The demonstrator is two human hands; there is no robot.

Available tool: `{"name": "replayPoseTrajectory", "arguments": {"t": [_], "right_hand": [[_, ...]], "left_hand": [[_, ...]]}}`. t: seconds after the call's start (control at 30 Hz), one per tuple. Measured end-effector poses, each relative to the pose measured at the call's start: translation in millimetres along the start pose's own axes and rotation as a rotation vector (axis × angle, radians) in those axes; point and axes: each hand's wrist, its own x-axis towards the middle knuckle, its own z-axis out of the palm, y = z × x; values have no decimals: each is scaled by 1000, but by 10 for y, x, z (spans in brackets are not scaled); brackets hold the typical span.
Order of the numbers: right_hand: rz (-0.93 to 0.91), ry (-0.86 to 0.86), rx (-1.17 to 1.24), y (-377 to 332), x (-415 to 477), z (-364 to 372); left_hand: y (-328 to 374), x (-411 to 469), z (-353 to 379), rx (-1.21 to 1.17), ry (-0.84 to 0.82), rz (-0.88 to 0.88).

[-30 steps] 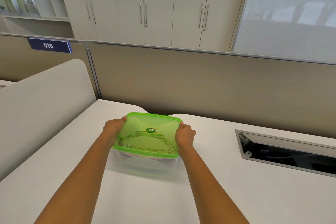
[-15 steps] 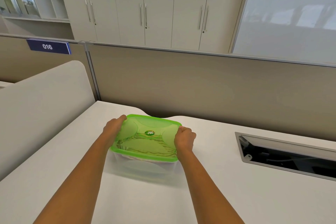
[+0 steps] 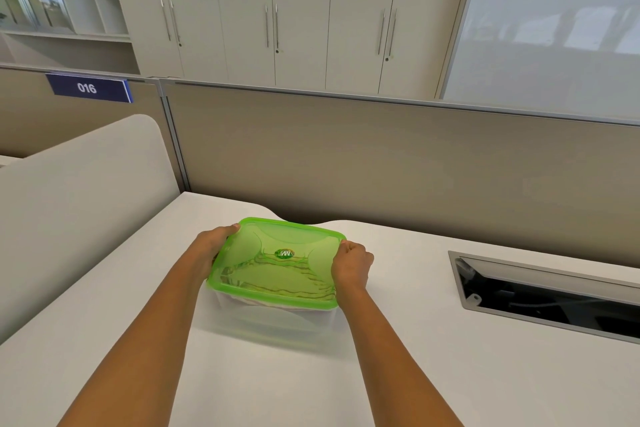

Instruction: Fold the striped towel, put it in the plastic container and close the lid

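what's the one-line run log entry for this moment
phase: closing lid | left hand: on green lid left edge | right hand: on right edge | striped towel: inside plastic container | container: on desk

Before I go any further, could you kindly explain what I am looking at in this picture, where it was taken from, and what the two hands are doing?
There is no machine here: a person wears a wide-angle camera on the head, looking forward and down, so the two bare arms reaching in from the bottom are that person's own. On the white desk stands a clear plastic container with a translucent green lid on top. Through the lid you can see the folded striped towel inside. The left hand grips the lid's left edge and the right hand its right edge, apparently pressing it down. To the right, a metal-framed cable opening is set into the desk; a beige partition and cupboards stand behind.
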Motion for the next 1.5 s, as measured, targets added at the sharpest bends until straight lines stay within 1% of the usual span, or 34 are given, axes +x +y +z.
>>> {"name": "replayPoseTrajectory", "arguments": {"t": [0.1, 0.3, 0.4, 0.57, 0.67, 0.73, 0.8, 0.9, 1.07, 1.23, 1.3, 1.4, 1.47, 1.5], "right_hand": [[-5, 2, -2, 0, -6, 0], [-2, 7, 7, -8, -17, 2], [2, 16, 1, -4, -30, -9], [2, 47, -15, -17, -91, -23], [17, 56, -8, -40, -138, -60], [17, 43, -9, -35, -165, -97], [8, 25, 9, -10, -192, -142], [5, -7, 75, 82, -298, -227], [33, -65, 156, 276, -621, -383], [72, -99, 187, 271, -864, -476], [63, -98, 165, 262, -936, -535], [38, -109, 80, 254, -1052, -654], [-46, -105, 26, 239, -1158, -783], [-130, -81, -9, 270, -1193, -865]], "left_hand": [[2, 17, 12, 45, 59, -8], [-47, 62, 33, 42, 98, 31], [-96, 94, 45, 160, 165, 136], [-143, 40, 57, 381, 269, 375], [-116, -31, 63, 531, 309, 437], [-119, -67, 57, 579, 327, 446], [-138, -116, 42, 563, 339, 448], [-192, -211, -24, 472, 359, 431], [-354, -513, -104, 351, 385, 387], [-470, -804, -133, 272, 431, 339], [-500, -910, -126, 282, 436, 338], [-545, -1101, -90, 363, 430, 396], [-596, -1229, -40, 447, 429, 472], [-640, -1264, -27, 503, 425, 512]]}}
